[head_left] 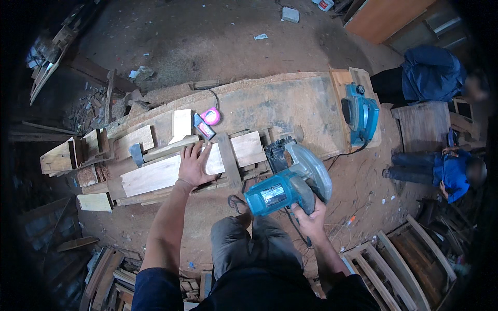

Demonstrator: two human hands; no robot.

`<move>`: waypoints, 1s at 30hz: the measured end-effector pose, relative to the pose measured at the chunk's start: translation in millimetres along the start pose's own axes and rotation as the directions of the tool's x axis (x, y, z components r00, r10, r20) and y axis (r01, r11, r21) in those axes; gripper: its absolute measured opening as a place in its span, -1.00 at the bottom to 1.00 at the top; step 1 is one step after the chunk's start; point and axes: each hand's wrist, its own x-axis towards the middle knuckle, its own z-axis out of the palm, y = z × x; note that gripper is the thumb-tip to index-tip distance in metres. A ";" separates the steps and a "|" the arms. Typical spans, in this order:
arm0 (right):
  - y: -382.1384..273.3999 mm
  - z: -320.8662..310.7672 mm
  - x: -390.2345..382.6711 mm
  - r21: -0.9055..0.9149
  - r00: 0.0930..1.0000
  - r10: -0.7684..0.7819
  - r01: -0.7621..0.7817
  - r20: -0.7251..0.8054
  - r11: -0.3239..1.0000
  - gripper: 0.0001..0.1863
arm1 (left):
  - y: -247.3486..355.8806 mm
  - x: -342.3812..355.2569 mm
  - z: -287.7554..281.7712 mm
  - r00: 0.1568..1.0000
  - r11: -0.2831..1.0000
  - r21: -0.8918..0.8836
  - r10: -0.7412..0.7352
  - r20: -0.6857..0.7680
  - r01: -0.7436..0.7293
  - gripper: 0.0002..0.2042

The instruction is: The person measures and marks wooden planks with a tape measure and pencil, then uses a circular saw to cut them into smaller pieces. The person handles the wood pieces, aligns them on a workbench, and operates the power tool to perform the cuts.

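My left hand [194, 165] lies with spread fingers on a pale wooden board [150, 176] on the workbench. Across that board rests a darker, narrow wood strip [229, 158], just right of the hand. My right hand [311, 218] is wrapped around the rear handle of a teal circular saw [275, 194]. The saw's rounded metal guard [317, 168] faces right, and its dark base plate [280, 154] is beside the board's right end. Whether the blade turns or touches wood, I cannot tell.
A pink tape measure [211, 116], a hammer [137, 154] and wood offcuts [181, 124] lie on the bench [270, 98]. At its right end sits a teal electric planer [360, 115] with a cord. Two people in blue [433, 72] are at the right. Wooden frames [386, 269] stand at lower right.
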 end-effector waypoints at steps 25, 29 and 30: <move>40.3 -28.0 -12.4 0.609 0.982 0.160 -0.188 0.100 0.771 -0.58 | -2.0 2.1 1.6 1.000 1.000 0.031 0.000 0.031 -0.001 0.12; 60.8 -8.9 -4.8 0.663 0.976 0.103 -0.208 0.193 0.719 -0.49 | -1.5 2.5 1.3 1.000 0.999 0.038 0.010 0.021 -0.011 0.12; 64.6 -3.9 -5.1 0.648 0.969 0.144 -0.242 0.201 0.722 -0.50 | -1.2 2.5 1.6 1.000 0.999 0.043 0.002 0.026 -0.003 0.13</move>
